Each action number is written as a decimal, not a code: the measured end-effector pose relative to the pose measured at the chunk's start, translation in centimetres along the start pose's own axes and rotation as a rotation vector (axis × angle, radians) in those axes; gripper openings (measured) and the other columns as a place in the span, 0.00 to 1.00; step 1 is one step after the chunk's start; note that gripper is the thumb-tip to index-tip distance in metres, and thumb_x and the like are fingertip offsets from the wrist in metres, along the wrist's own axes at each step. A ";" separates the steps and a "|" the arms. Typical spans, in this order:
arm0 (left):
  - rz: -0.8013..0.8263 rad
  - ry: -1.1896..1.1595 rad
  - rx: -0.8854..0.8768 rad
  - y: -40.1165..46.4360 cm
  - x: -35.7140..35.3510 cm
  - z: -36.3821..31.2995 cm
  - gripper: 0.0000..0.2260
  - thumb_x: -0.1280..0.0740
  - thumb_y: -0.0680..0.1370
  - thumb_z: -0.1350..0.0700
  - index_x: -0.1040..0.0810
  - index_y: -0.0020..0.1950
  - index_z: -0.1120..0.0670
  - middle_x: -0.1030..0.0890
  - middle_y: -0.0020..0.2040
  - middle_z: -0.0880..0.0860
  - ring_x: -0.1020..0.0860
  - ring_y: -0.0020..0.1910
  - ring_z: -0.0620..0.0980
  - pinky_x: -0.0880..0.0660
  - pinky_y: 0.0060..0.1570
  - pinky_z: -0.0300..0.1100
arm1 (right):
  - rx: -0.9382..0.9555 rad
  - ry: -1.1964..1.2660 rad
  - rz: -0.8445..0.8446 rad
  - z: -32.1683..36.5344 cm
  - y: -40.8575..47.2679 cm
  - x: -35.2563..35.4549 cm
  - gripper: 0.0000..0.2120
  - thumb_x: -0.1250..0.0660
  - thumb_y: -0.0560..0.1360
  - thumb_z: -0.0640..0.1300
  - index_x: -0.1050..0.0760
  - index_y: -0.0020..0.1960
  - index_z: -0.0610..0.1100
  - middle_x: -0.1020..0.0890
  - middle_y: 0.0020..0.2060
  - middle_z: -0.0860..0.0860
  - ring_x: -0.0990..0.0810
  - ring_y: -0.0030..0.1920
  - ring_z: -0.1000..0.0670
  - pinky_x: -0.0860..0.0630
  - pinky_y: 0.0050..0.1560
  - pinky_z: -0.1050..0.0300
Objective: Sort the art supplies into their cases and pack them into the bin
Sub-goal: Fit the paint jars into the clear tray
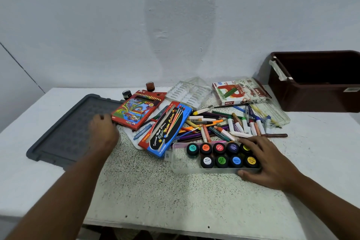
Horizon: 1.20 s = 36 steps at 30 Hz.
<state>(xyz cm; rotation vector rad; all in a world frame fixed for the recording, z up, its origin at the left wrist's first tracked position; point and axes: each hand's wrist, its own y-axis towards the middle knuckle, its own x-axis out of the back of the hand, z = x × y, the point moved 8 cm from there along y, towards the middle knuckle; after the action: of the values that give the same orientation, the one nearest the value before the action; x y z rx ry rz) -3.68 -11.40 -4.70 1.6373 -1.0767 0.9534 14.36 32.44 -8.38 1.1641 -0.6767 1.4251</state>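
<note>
A clear plastic case point(181, 163) of several poster-paint jars lies at the table's front middle. My right hand point(270, 163) grips its right end, thumb on the near wall and fingers over the far jars. My left hand point(103, 129), blurred and with its fingers apart, hovers beside the red coloured-pencil box point(136, 111), holding nothing that I can see. A blue watercolour-pencil box point(165, 130) lies between the two. Loose pencils and oil pastels point(224, 124) are piled behind the case. Two loose paint jars point(150, 86) stand at the back. The brown bin point(315, 87) sits at the far right.
A grey bin lid point(66, 132) lies flat at the left, under my left hand. A clear empty tray point(189, 91), a white DIY pastel box point(229, 93) and a clear sleeve point(272, 111) lie at the back, close to the wall. The table's front edge is near.
</note>
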 end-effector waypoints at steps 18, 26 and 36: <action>0.484 -0.472 -0.583 -11.3 2.0 -19.1 0.15 0.22 0.67 0.59 0.19 0.53 0.56 0.22 0.45 0.49 0.22 0.45 0.47 0.27 0.44 0.30 | 0.001 0.011 -0.034 -0.1 -0.2 0.1 0.39 0.36 0.67 0.73 0.38 0.72 0.57 0.31 0.57 0.56 0.31 0.56 0.53 0.26 0.53 0.53; 0.697 -0.447 -0.619 -14.0 1.4 -19.6 0.19 0.20 0.65 0.57 0.17 0.53 0.54 0.22 0.44 0.46 0.24 0.40 0.40 0.29 0.38 0.26 | 0.012 -0.009 -0.052 0.4 -0.4 0.3 0.39 0.40 0.68 0.74 0.37 0.73 0.55 0.30 0.56 0.55 0.32 0.56 0.54 0.29 0.53 0.55; 0.704 -0.252 -0.735 -15.4 1.1 -19.7 0.22 0.22 0.67 0.52 0.19 0.59 0.54 0.23 0.55 0.52 0.25 0.54 0.49 0.27 0.55 0.41 | 0.007 -0.012 -0.045 0.3 -0.5 0.3 0.40 0.41 0.68 0.75 0.38 0.73 0.55 0.30 0.57 0.54 0.32 0.56 0.53 0.28 0.53 0.53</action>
<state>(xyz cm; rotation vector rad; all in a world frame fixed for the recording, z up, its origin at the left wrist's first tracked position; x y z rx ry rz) 8.96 10.09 -2.59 0.7748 -1.9643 0.6365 14.91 32.39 -8.12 1.1876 -0.6505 1.3844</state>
